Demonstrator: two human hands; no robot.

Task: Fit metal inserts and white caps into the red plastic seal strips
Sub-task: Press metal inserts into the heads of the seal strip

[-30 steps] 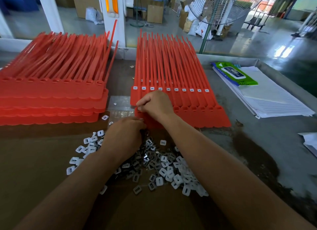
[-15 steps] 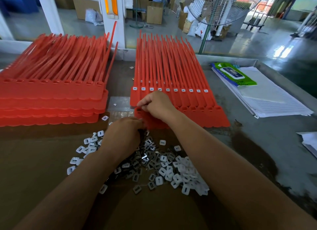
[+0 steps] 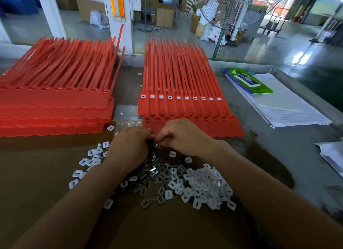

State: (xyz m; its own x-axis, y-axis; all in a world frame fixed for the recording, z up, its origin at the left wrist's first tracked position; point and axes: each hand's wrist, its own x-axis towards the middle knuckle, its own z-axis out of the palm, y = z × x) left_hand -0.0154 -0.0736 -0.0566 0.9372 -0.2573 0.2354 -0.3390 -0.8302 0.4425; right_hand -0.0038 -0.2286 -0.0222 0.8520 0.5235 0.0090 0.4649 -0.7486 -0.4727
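Note:
Two sheets of red seal strips lie ahead: the far sheet has a white cap in every head, while the near sheet shows open heads, with one insert in its leftmost head. On the brown cardboard sits a pile of white caps and dark metal inserts. My left hand is curled over a bunch of metal inserts just in front of the near sheet. My right hand meets its fingertips and pinches a small piece there; the piece is mostly hidden.
A tall stack of red strip sheets with open heads stands at the left. Lined paper and a green wipes pack lie at the right on the grey table. Loose caps lie between the stacks. A fan stands behind.
My right hand has drawn back from the left heads of the near sheet, down to my left hand's fingertips. The left hand has barely moved.

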